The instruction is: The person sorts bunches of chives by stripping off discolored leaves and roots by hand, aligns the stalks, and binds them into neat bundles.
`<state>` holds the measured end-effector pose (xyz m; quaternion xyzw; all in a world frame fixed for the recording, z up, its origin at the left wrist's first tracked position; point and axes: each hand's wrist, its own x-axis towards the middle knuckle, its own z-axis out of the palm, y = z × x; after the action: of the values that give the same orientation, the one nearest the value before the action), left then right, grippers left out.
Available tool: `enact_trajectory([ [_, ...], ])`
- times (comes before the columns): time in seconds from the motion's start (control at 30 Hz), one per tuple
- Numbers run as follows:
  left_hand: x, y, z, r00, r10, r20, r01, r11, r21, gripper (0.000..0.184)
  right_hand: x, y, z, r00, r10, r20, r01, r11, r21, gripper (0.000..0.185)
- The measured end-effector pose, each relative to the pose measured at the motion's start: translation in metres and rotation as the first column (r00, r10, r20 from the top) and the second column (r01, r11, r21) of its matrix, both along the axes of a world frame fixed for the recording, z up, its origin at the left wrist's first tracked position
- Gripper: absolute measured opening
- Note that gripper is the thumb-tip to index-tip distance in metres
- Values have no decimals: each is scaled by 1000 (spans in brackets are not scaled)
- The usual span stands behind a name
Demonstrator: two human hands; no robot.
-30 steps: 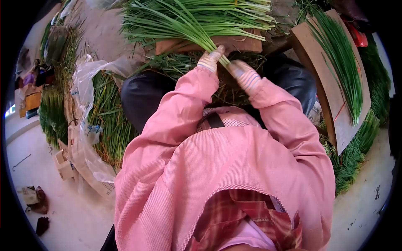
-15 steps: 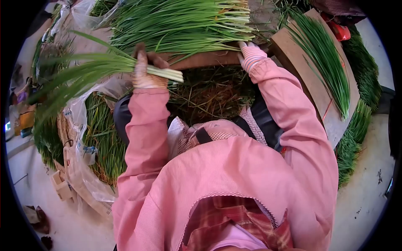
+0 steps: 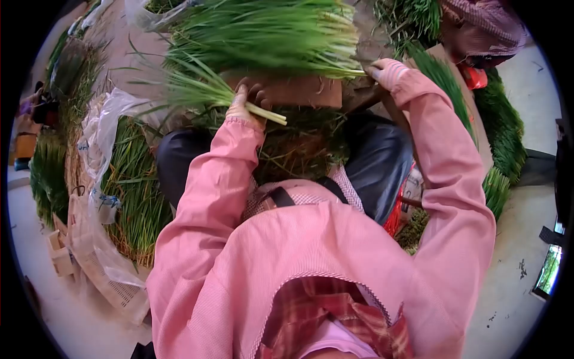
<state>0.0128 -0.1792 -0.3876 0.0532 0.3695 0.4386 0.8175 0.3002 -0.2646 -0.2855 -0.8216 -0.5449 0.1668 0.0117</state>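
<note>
The broad pile of long green leaves with pale stems (image 3: 257,37) lies crosswise ahead, pale ends beside the nearer right hand (image 3: 391,73), elbow bent outward, fingers curled, grip unclear; the slim green-leaved, white-stemmed bunch (image 3: 209,91) slants rightward toward its cut ends, gripped in the left hand's (image 3: 239,109) fingers

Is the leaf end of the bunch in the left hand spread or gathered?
Spread: the bunch fans out beyond the left hand, while its pale stems lie close together.
</note>
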Motion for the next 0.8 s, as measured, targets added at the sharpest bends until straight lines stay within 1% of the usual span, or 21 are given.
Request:
enact_trajectory([
  [0.03, -4, 5, -13, 999, 4, 37, -5, 1000, 3, 17, -4, -1, 31, 971, -150, -185, 136, 987, -87, 37],
  [0.07, -5, 6, -7, 1000, 10, 23, -10, 1000, -5, 18, 12, 3, 47, 906, -247, -344, 238, 969, -70, 35],
  [0.1, -8, 3, -3, 1000, 11, 2, -11, 1000, -21, 18, 34, 2, 54, 840, -266, -472, 322, 946, 39, 33],
  [0.13, -10, 4, -11, 997, 23, 74, -25, 999, 24, 19, 17, -12, 103, 621, -389, -681, 471, 879, -73, 32],
  [0.17, -11, 3, -12, 998, 48, 32, -48, 999, 17, 18, 29, -17, 120, 583, -358, -730, 553, 832, 34, 29],
  [0.2, -13, 2, -15, 997, 62, 51, -63, 998, 17, 17, 15, -26, 154, 548, -326, -770, 603, 792, 94, 28],
  [0.23, -13, 1, -17, 994, 77, 73, -79, 997, 22, 16, 4, -26, 171, 537, -305, -787, 735, 628, 258, 27],
  [0.3, -13, 0, -14, 986, 167, -12, -168, 983, -73, 12, 6, -39, 215, 440, -45, -897, 635, 722, 276, 27],
  [0.37, -18, 2, -23, 987, 152, -47, -155, 986, -64, 10, 1, -40, 239, 421, 107, -901, 599, 713, 364, 27],
  [0.4, -19, -2, -18, 992, 121, -45, -122, 992, -28, 11, 10, -42, 242, 464, 171, -869, 529, 734, 427, 28],
  [0.43, -20, -3, -14, 995, 92, -49, -92, 996, 7, 12, 15, -40, 237, 439, 175, -881, 629, 640, 440, 31],
  [0.47, -18, -2, -17, 995, 95, -19, -96, 995, -28, 15, -7, -38, 236, 422, 175, -889, 627, 652, 426, 32],
  [0.5, -14, -8, -4, 998, 41, -47, -40, 999, 38, 20, -14, -35, 223, 401, 140, -906, 637, 668, 385, 34],
  [0.53, -10, -13, 4, 999, -39, -16, 40, 995, 97, 24, -21, -32, 211, 379, 104, -920, 646, 682, 343, 36],
  [0.6, -1, -28, 25, 988, -155, 20, 148, 966, 213, 31, -50, -29, 174, 205, 59, -977, 647, 740, 181, 39],
  [0.63, 3, -38, 39, 981, -192, 33, 177, 948, 264, 35, -57, -26, 143, 143, 85, -986, 625, 764, 157, 39],
  [0.67, 7, -46, 43, 971, -230, 68, 202, 936, 289, 37, -93, -27, 121, 63, 25, -998, 714, 698, 62, 39],
  [0.7, 10, -51, 43, 959, -265, 99, 222, 923, 314, 38, -110, -30, 81, -46, 48, -998, 729, 684, 0, 40],
  [0.73, 12, -55, 39, 949, -294, 112, 249, 919, 305, 39, -111, -31, 33, -169, -8, -986, 644, 756, -117, 40],
  [0.77, 13, -61, 34, 938, -322, 126, 274, 915, 297, 40, -137, -34, 11, -208, -125, -970, 637, 736, -231, 41],
  [0.8, 11, -70, 36, 890, -354, 289, 287, 925, 251, 38, -144, -35, -27, -418, -239, -877, 455, 780, -430, 40],
])
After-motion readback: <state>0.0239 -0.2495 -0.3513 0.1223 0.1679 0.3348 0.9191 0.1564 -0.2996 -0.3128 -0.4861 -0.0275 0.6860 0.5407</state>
